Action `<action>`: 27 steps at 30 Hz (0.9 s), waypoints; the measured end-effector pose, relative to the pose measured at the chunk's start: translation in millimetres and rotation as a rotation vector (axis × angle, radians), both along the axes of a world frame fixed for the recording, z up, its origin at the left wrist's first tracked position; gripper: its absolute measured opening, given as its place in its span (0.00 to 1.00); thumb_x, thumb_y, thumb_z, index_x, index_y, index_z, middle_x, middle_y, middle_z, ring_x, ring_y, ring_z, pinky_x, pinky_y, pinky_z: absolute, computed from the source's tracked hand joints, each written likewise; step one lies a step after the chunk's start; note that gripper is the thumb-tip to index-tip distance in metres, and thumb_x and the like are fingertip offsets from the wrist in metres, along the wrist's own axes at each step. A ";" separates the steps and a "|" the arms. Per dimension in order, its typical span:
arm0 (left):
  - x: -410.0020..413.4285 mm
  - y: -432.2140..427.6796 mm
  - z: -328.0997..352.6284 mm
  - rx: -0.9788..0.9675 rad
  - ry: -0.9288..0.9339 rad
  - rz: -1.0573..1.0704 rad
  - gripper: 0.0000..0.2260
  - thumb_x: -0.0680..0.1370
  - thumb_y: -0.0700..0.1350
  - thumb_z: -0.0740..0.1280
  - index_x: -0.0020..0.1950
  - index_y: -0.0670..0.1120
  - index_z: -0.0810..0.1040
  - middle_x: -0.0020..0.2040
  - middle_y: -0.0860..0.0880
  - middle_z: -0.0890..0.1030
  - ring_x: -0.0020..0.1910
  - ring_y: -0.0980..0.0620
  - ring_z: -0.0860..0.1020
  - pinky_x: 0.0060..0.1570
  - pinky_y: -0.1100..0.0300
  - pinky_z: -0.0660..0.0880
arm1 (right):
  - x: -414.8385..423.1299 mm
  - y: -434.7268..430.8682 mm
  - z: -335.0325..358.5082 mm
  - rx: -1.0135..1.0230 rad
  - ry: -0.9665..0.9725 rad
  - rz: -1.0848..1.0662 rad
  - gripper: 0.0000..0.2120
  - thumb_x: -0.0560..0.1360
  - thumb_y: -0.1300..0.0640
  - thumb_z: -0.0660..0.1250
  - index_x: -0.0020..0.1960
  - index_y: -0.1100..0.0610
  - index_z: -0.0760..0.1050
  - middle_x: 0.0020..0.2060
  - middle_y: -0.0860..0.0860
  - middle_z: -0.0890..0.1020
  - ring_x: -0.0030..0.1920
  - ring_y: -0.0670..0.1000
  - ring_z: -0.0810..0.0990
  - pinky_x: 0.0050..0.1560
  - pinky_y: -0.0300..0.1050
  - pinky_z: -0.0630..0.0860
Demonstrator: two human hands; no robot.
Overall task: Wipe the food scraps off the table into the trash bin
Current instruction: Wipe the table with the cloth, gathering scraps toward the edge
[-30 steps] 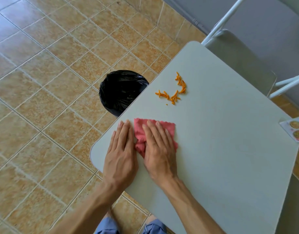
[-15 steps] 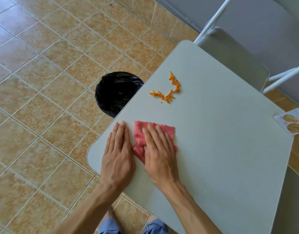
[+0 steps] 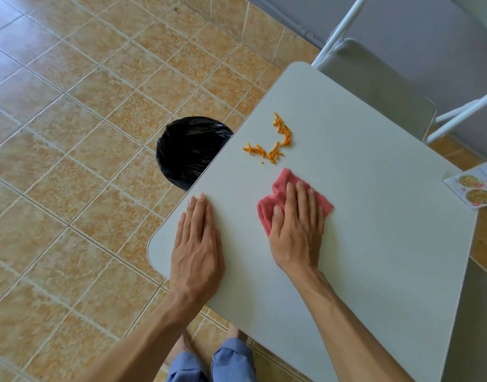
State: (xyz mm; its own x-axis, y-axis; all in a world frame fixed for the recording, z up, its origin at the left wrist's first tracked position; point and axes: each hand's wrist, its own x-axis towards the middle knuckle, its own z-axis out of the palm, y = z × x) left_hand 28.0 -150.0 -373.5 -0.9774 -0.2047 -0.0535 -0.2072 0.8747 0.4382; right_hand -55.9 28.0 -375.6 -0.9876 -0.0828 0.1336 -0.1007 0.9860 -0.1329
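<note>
The left hand is lying flat, holding nothing, on the table. The right hand is pressing straight fingers on a pink cloth. Beyond, orange scraps are lying near the black-lined bin. The writing on the leaflet is too small to read.

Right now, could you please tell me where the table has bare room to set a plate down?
Free: the grey tabletop between the pink cloth under the right hand and the printed menu card; also the far corner beyond the orange food scraps. Crowded: the near left, with scraps, cloth and the left hand.
</note>
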 end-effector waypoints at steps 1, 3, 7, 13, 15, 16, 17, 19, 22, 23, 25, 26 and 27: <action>-0.5 -0.1 0.3 0.001 -0.004 -0.001 0.25 0.84 0.47 0.49 0.80 0.37 0.52 0.81 0.42 0.52 0.80 0.47 0.46 0.78 0.52 0.45 | 3.8 9.2 1.3 0.011 -0.018 0.057 0.26 0.84 0.48 0.51 0.79 0.58 0.63 0.78 0.57 0.66 0.79 0.59 0.63 0.78 0.56 0.61; -1.0 -1.0 0.9 -0.002 -0.014 -0.007 0.26 0.84 0.47 0.49 0.80 0.38 0.51 0.81 0.42 0.51 0.80 0.48 0.45 0.77 0.53 0.44 | -2.7 26.3 3.8 0.018 -0.027 0.083 0.26 0.84 0.48 0.51 0.79 0.58 0.63 0.78 0.57 0.66 0.78 0.59 0.63 0.78 0.56 0.61; -0.8 -1.5 3.7 0.005 -0.036 -0.011 0.26 0.84 0.48 0.48 0.80 0.39 0.48 0.81 0.43 0.48 0.80 0.49 0.42 0.77 0.53 0.42 | -31.6 37.7 3.3 -0.017 -0.050 -0.095 0.27 0.83 0.48 0.50 0.78 0.58 0.64 0.77 0.57 0.67 0.77 0.60 0.64 0.77 0.58 0.62; -26.0 -6.3 35.0 0.050 -0.052 -0.090 0.25 0.83 0.50 0.48 0.79 0.42 0.59 0.80 0.41 0.57 0.80 0.45 0.46 0.77 0.48 0.41 | -30.0 23.9 26.8 -0.234 -0.140 -0.200 0.30 0.80 0.46 0.50 0.76 0.61 0.67 0.77 0.59 0.67 0.79 0.59 0.61 0.78 0.59 0.59; -44.0 -15.8 47.9 0.081 -0.051 -0.096 0.24 0.84 0.50 0.48 0.79 0.45 0.60 0.80 0.43 0.57 0.81 0.48 0.45 0.78 0.48 0.42 | -24.5 9.1 40.6 -0.348 -0.138 -0.227 0.28 0.81 0.47 0.52 0.76 0.60 0.67 0.77 0.58 0.67 0.79 0.57 0.61 0.79 0.57 0.59; -53.9 -22.2 52.2 0.097 -0.050 -0.089 0.23 0.84 0.50 0.49 0.79 0.46 0.61 0.80 0.45 0.57 0.81 0.48 0.45 0.78 0.47 0.44 | -21.9 -2.9 49.2 -0.387 -0.128 -0.202 0.27 0.81 0.47 0.53 0.76 0.59 0.67 0.77 0.57 0.67 0.79 0.57 0.62 0.78 0.57 0.61; -64.1 -29.6 56.0 0.105 -0.046 -0.085 0.23 0.84 0.48 0.50 0.78 0.46 0.61 0.80 0.45 0.58 0.81 0.48 0.47 0.78 0.45 0.47 | -20.0 -16.9 57.4 -0.410 -0.121 -0.158 0.26 0.82 0.48 0.54 0.76 0.58 0.68 0.77 0.58 0.68 0.78 0.57 0.63 0.77 0.57 0.63; -84.2 -46.1 61.2 0.114 -0.030 -0.102 0.22 0.84 0.45 0.51 0.78 0.46 0.64 0.79 0.46 0.62 0.80 0.45 0.52 0.76 0.43 0.56 | -19.3 -47.6 69.5 -0.453 -0.146 -0.057 0.23 0.83 0.52 0.56 0.76 0.56 0.67 0.77 0.57 0.67 0.78 0.55 0.64 0.76 0.55 0.65; -109.3 -72.4 66.2 0.141 0.001 -0.107 0.21 0.83 0.39 0.53 0.77 0.45 0.65 0.77 0.45 0.65 0.78 0.50 0.59 0.74 0.45 0.62 | -29.3 -94.6 83.9 -0.546 -0.287 0.061 0.26 0.83 0.58 0.57 0.80 0.49 0.59 0.81 0.50 0.59 0.79 0.50 0.60 0.74 0.43 0.63; -115.9 -80.8 66.8 0.152 -0.001 -0.083 0.22 0.82 0.37 0.54 0.77 0.45 0.65 0.77 0.46 0.65 0.78 0.50 0.60 0.74 0.46 0.63 | -34.5 -108.8 86.1 -0.576 -0.325 0.088 0.27 0.83 0.60 0.56 0.81 0.48 0.56 0.81 0.48 0.57 0.79 0.48 0.58 0.73 0.38 0.61; -125.4 -99.1 65.1 0.170 -0.014 -0.026 0.24 0.81 0.35 0.56 0.78 0.46 0.64 0.77 0.46 0.66 0.77 0.50 0.62 0.73 0.46 0.65 | -45.7 -135.6 86.0 -0.618 -0.371 0.115 0.28 0.84 0.60 0.56 0.81 0.47 0.54 0.82 0.46 0.53 0.80 0.45 0.54 0.71 0.33 0.57; -129.1 -109.1 61.9 0.175 -0.023 -0.007 0.25 0.81 0.36 0.57 0.78 0.47 0.63 0.77 0.46 0.66 0.77 0.49 0.62 0.72 0.47 0.66 | -51.4 -148.6 83.9 -0.633 -0.395 0.113 0.28 0.84 0.59 0.56 0.81 0.47 0.53 0.82 0.46 0.52 0.80 0.45 0.53 0.72 0.33 0.57; -132.6 -119.0 58.8 0.179 -0.034 0.004 0.26 0.80 0.36 0.59 0.78 0.48 0.62 0.77 0.47 0.66 0.77 0.49 0.62 0.72 0.46 0.66 | -57.1 -160.7 80.9 -0.644 -0.421 0.099 0.28 0.84 0.58 0.56 0.82 0.47 0.51 0.82 0.46 0.51 0.81 0.45 0.52 0.73 0.34 0.57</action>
